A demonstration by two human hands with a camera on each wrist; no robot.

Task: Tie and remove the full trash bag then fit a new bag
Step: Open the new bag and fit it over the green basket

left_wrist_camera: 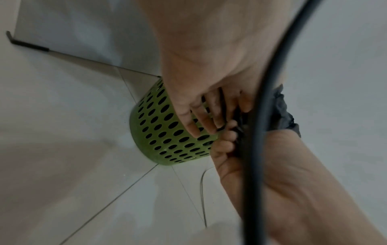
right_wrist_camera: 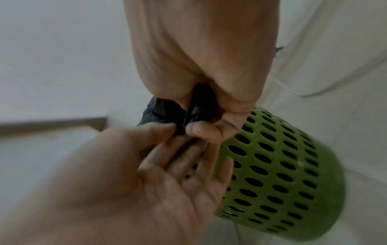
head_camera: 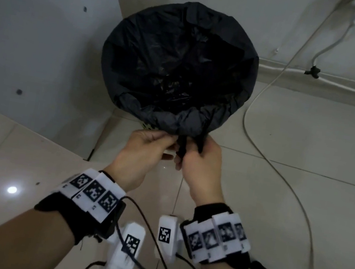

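Head view: left hand (head_camera: 145, 150) and right hand (head_camera: 198, 161) meet at the near rim of the bin, both grips pinching twisted black ties of the trash bag (head_camera: 179, 64); the bag, mouth wide open, spreads away beyond the grip.

Left wrist view: left fingers (left_wrist_camera: 201, 122) mostly straight, thin strand between them; green bin (left_wrist_camera: 163, 132) just under the grip.

Right wrist view: right grip curled tight round bunched plastic (right_wrist_camera: 199, 107); left thumb pinches beside it.

Risk: thin strand slips or tears if pulled hard; light bin may tip.
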